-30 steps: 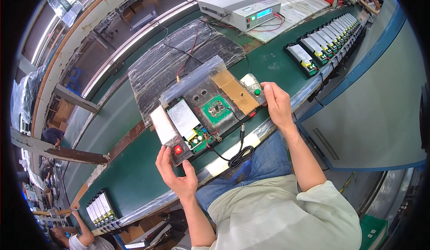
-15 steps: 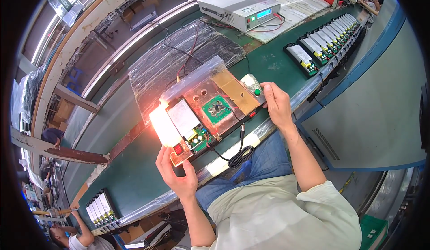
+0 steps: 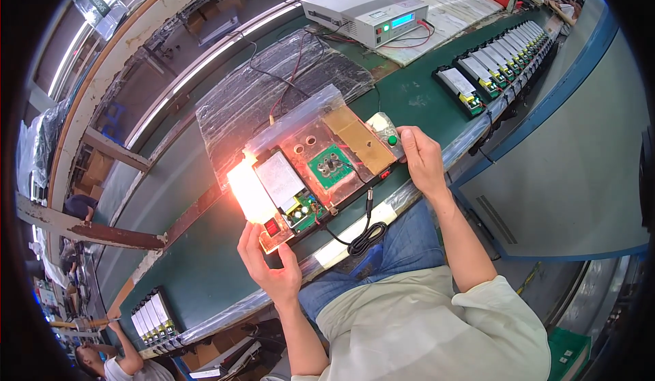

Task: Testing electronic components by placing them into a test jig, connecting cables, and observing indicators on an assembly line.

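Note:
A flat test fixture with a clear cover plate lies across the green bench in front of me. On its left part sits a power supply unit with a silver cover and an exposed circuit board, beside a brightly glowing lamp. My left hand curls around the fixture's near left corner, thumb and fingers on either side, close to a red rocker switch. At the right end, my right hand grips a small box with a green button; its lower fingers are hidden. A coiled black cable hangs at the near edge.
Behind the fixture stands a white bench tester with a lit display and leads. A long row of power supply units fills the right bench; several more stand far left. A co-worker is at lower left. A grey panel stands right.

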{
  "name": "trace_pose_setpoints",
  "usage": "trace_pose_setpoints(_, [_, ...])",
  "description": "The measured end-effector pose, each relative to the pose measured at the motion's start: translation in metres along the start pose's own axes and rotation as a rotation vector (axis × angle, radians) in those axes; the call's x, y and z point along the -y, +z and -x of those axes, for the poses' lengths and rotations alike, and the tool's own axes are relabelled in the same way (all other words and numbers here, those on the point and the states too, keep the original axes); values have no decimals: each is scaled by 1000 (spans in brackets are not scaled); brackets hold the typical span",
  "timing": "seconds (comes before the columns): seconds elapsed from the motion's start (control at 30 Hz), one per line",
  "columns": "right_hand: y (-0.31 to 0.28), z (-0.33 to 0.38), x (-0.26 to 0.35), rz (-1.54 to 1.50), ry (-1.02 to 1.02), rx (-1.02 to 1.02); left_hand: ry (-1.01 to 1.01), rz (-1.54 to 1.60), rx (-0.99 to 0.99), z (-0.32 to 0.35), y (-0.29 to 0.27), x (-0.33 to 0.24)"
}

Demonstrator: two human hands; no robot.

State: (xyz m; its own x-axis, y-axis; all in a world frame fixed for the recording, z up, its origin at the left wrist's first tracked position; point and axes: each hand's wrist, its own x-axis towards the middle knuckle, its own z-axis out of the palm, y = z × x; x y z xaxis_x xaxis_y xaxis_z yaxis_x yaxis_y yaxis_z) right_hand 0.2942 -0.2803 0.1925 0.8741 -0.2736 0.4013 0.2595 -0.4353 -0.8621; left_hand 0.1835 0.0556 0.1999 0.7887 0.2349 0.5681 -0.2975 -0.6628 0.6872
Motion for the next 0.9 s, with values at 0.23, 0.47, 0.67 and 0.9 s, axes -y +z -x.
trace_pose_setpoints(0.23, [-2, 0, -4, 17, 13, 32, 2, -18, 5, 0, -1, -1])
trace_pose_setpoints(0.47, [-2, 0, -3, 44, 4, 39, -8, -15, 8, 0, -1, -3])
trace_pose_setpoints(0.67, [-2, 0, -3, 17, 13, 32, -33, -8, 4, 1, -2, -5])
trace_pose_setpoints(0.9, [-3, 0, -1, 23, 25, 50, 69, -69, -4, 0, -2, -5])
